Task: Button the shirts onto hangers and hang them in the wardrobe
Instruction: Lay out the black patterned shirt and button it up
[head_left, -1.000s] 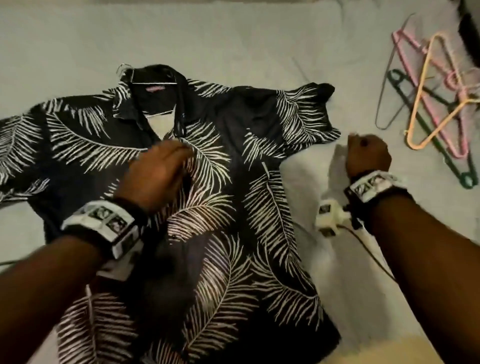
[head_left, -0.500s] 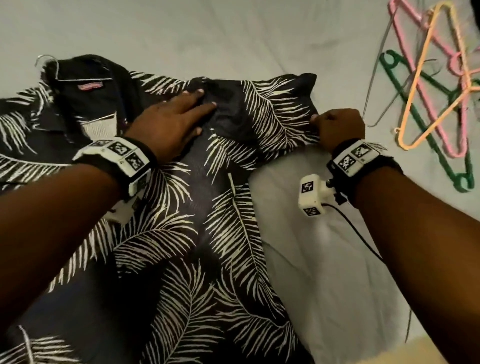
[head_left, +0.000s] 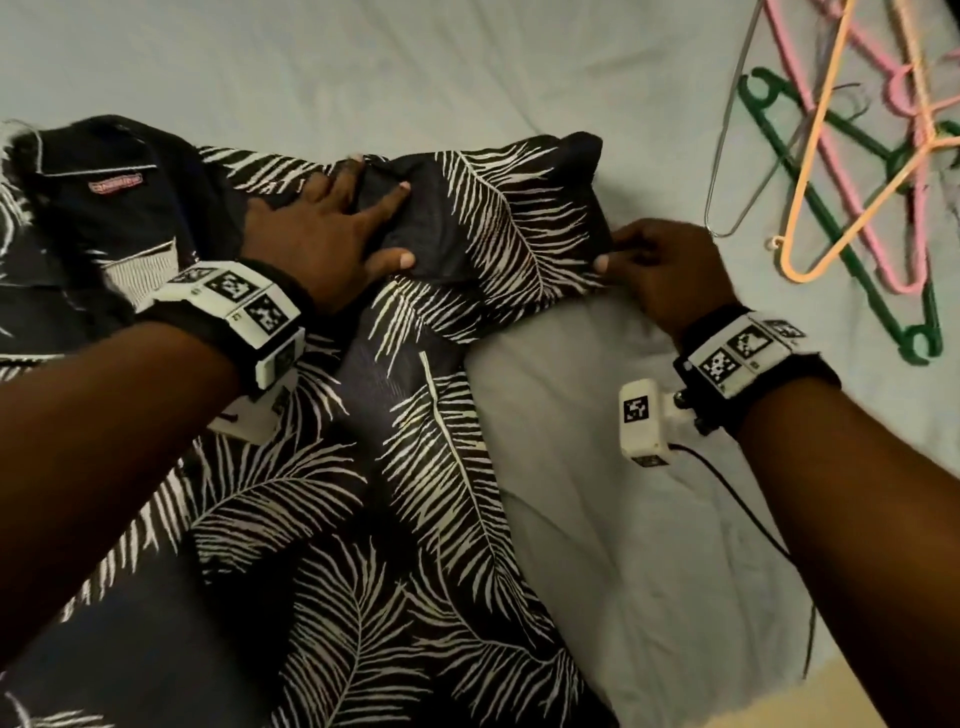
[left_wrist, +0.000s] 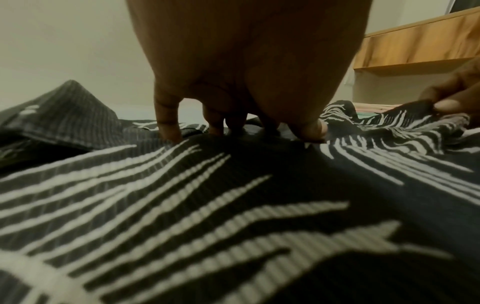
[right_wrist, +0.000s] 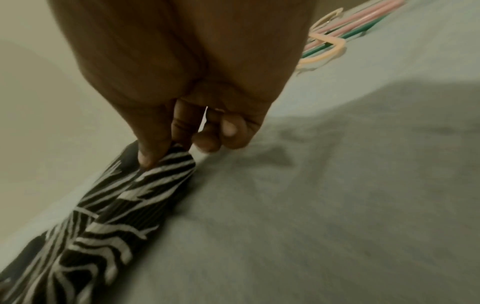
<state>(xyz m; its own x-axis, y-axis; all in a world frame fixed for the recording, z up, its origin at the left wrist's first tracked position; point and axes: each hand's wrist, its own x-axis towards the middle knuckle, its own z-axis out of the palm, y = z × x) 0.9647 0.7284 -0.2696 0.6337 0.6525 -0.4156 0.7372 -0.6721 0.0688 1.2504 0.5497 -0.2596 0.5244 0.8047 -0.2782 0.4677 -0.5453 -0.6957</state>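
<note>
Right hand (head_left: 670, 270) now pinching shirt (head_left: 415, 467) sleeve; left hand (head_left: 322, 228) presses.

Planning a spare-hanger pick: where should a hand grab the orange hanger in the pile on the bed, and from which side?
Probably the orange hanger by its rounded lower corner, approached from the near side. It lies on top of the pink hanger and green hanger, and that corner juts clear of both over bare sheet, so fingers can slip under it. Its hook end is cut off at the top of the head view.

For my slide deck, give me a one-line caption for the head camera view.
Left hand presses the leaf-print shirt flat while right hand pinches its sleeve edge on the bed.
</note>
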